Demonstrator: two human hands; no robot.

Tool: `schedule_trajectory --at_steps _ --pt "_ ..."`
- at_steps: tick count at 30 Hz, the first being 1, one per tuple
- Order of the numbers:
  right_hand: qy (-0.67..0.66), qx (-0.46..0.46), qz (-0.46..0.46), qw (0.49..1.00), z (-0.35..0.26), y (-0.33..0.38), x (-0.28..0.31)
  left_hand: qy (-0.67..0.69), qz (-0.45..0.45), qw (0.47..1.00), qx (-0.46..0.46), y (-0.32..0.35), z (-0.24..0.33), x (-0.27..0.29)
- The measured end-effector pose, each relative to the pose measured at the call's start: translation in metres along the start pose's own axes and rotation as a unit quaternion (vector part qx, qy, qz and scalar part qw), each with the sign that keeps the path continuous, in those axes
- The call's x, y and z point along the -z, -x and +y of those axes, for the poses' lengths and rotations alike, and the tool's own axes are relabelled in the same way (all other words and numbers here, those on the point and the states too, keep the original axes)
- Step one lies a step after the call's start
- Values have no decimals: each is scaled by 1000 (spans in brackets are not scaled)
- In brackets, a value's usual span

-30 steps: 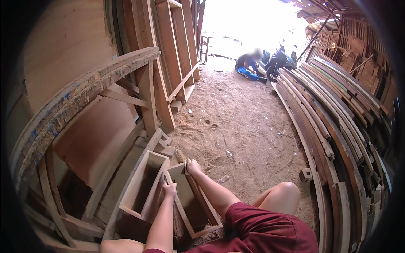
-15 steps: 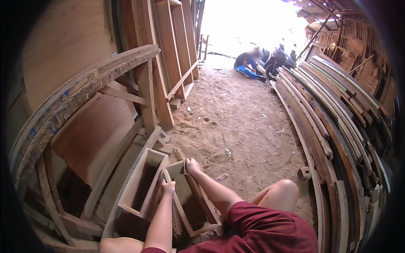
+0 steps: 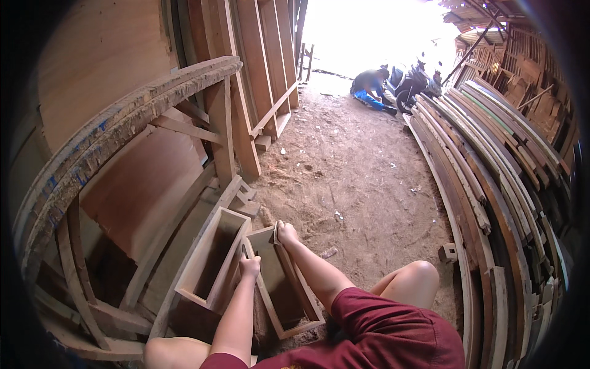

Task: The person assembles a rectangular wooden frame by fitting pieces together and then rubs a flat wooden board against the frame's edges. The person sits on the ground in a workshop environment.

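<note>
A person's own body seen from above: a maroon shirt [image 3: 393,335] of loose, softly creased cloth, with a small yellowish mark at the near edge. Its sleeves [image 3: 359,301] are short, the right one wide, with a plain hem. Forearms [image 3: 236,307], hands [image 3: 250,265] and rounded knees [image 3: 421,280] are bare.

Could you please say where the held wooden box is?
In the head view, the held wooden box is at lower centre, right of the other wooden box, the left hand at its left wall, the right hand at its far end.
</note>
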State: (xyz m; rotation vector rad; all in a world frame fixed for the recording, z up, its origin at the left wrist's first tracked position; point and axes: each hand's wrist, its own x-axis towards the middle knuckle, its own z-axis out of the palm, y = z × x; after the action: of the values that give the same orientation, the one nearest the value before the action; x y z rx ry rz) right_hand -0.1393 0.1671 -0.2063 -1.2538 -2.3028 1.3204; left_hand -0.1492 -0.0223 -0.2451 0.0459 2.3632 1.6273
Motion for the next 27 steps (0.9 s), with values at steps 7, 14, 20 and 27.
schedule_trajectory --at_steps 7,14,20,27 --pt "32 10 -26 999 4 -3 -2 4 17 1000 -12 -5 -6 -2" --pt "9 4 -57 998 -1 1 2 -2 20 1000 -14 -6 -7 -1" --pt "20 10 -33 999 -8 7 7 13 -18 1000 4 0 4 3" --pt "51 -21 -65 996 7 3 -4 43 -39 998 6 -6 -11 -2"
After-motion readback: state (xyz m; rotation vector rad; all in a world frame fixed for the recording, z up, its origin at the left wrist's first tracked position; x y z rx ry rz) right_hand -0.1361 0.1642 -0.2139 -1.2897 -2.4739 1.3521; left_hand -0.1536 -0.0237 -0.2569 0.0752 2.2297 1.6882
